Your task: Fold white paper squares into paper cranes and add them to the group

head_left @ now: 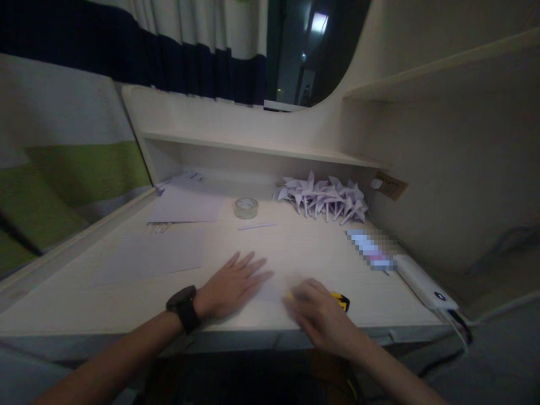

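My left hand [234, 284], with a black watch on the wrist, lies flat with fingers spread on a small white paper [274, 287] near the front edge of the pale desk [295, 253]. My right hand [318, 315] is blurred by motion just right of it, fingers curled over the paper's edge. A yellow and black object [342, 299], perhaps a cutter, lies under or beside its fingertips; whether the hand grips it is unclear.
A roll of clear tape [246, 207] and a thin white stick [256, 226] lie mid-desk. A pile of folded white paper pinwheels [324, 198] sits at the back right. Paper sheets [185, 203] lie at left. A white power bank [424, 281] with cable is at right.
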A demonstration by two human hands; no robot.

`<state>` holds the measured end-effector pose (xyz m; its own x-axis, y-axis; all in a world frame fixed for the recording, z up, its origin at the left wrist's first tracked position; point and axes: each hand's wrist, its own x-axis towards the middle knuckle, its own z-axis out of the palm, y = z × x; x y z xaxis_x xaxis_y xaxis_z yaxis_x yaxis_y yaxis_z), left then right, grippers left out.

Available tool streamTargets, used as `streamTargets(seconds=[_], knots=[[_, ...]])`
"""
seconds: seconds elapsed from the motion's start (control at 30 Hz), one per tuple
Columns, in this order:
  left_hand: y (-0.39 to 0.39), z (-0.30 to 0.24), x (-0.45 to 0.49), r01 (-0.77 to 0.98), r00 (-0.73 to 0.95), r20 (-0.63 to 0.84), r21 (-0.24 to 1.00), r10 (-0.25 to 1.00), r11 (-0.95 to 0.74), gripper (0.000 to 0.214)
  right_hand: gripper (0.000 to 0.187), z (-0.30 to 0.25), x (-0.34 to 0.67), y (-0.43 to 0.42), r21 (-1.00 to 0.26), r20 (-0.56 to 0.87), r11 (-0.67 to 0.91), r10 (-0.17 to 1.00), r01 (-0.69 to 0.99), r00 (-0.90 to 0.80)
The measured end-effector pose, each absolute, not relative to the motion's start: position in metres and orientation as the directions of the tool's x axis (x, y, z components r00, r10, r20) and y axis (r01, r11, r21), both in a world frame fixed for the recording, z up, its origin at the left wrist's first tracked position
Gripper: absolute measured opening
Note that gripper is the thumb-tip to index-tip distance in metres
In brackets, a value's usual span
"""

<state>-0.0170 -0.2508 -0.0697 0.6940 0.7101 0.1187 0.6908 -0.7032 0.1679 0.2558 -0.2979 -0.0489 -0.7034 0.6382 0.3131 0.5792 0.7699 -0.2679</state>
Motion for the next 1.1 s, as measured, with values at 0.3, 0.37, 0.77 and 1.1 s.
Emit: streamTargets(seconds=[0.3, 0.37, 0.77, 1.1], knots=[[-0.249, -0.071, -0.019, 0.666, 0.715, 0.134, 0.173, 0.687, -0.726, 0.044, 0.021, -0.043, 0.261, -0.287, -0.357, 0.279, 0.788, 0.602, 0.501, -0.748], [-0.249, -0.071, -0.019, 0.667, 0.714, 0.134, 0.168, 0.687, -0.726, 0.044, 0.023, -0.045, 0.261, -0.281, -0.366, 0.29, 0.788, 0.601, 0.494, -0.744], [-0.246, -0.076, -0.021, 0.663, 0.715, 0.137, 0.175, 0.685, -0.728, 0.045, 0.032, -0.055, 0.263, -0.269, -0.424, 0.372, 0.817, 0.55, 0.391, -0.747], [-0.252, -0.068, -0.018, 0.678, 0.694, 0.144, 0.195, 0.705, -0.708, 0.043, 0.022, -0.038, 0.27, -0.26, -0.556, 0.294, 0.778, 0.515, 0.295, -0.805]])
